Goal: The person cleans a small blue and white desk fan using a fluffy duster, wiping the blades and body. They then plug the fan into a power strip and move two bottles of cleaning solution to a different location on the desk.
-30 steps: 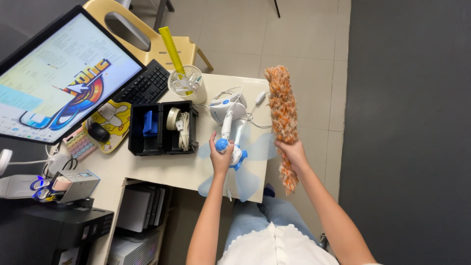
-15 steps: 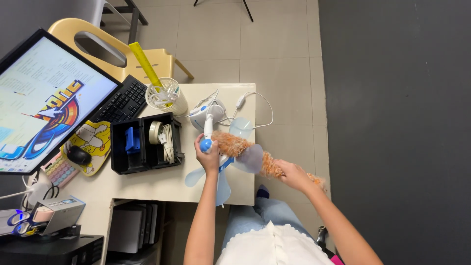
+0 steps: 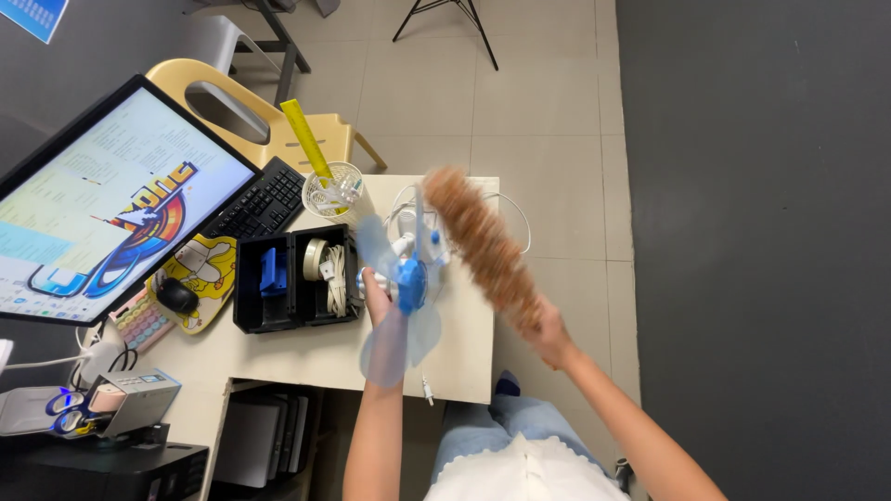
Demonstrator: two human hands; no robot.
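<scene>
Small blue-bladed white desk fan [image 3: 406,283] is gripped by the left hand [image 3: 376,299] over the cream desk [image 3: 464,353]. Fluffy brown feather duster [image 3: 483,249], motion-blurred, is clamped in the right hand [image 3: 554,336], brush at 11 o'clock from it. Black compartment tray [image 3: 295,278] lies at 9 o'clock of the fan.

Monitor [image 3: 111,213], black keyboard [image 3: 260,204], mouse [image 3: 174,295] on yellow pad, black organizer tray [image 3: 249,320], mesh cup [image 3: 332,190] with yellow ruler.
</scene>
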